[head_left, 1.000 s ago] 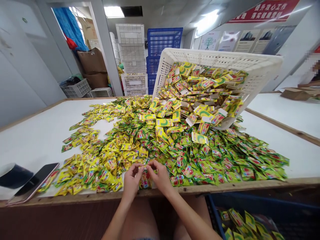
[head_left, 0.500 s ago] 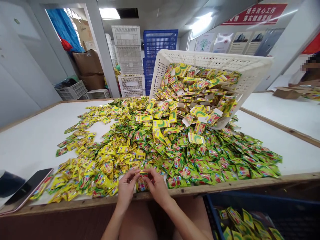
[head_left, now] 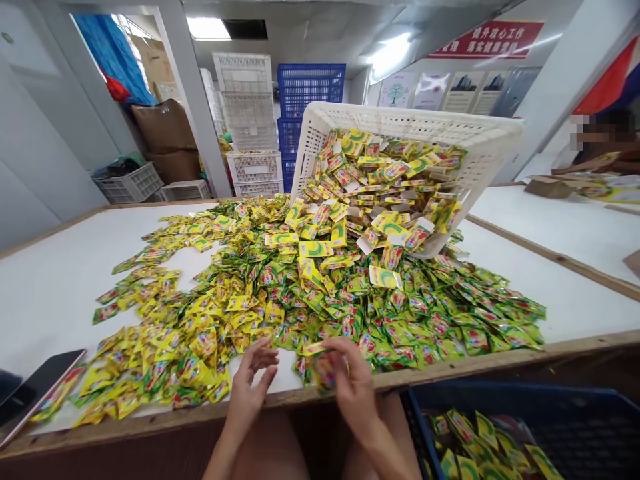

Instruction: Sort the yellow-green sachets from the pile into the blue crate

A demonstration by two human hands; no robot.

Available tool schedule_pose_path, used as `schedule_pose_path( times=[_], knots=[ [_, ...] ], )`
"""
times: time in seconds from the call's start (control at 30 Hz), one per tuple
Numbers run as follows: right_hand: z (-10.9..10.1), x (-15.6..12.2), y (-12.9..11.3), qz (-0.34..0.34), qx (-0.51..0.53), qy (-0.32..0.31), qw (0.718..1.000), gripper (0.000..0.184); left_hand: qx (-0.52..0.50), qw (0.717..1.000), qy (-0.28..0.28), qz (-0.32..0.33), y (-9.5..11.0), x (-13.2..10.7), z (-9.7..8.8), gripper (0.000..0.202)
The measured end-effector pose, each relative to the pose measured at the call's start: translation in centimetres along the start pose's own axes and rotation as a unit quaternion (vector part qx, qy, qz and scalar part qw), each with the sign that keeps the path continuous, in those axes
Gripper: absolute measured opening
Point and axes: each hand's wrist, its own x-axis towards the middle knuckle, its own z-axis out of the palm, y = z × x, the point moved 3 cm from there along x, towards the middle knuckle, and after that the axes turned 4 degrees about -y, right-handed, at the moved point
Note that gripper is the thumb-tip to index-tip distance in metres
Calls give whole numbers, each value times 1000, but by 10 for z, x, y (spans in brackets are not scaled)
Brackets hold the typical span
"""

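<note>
Seen from the middle of our view, our left hand (head_left: 248, 385) sits at seven o'clock, its fingers loosely curved, its thumb spread away and pointing toward one. Our right hand (head_left: 357, 385) lies between five and six, fingers bent toward nine or ten and drawn into a pinch with the thumb. The two hands stand apart. Our left forearm (head_left: 226, 443) slants toward one, our right forearm (head_left: 389, 448) toward eleven; our thighs (head_left: 273, 448) show near six.

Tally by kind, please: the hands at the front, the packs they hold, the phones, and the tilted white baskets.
Left hand and right hand: 2
Held pack (blurred): 1
Phone: 1
Tilted white basket: 1
Total: 5
</note>
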Motion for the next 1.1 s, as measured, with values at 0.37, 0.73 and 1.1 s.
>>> schedule_pose_path(
  times=[0.37,0.73,1.1],
  knots=[
    [-238,-51,67,192,-461,17,867,30,65,993,72,-62,-16,5,-8,24],
    [-118,138,119,65,-441,-12,895,60,65,991,114,-34,-8,1,-14,26],
    [-57,84,28,-62,-146,39,986,24,61,997,53,-5,4,-1,2,40]
  ],
)
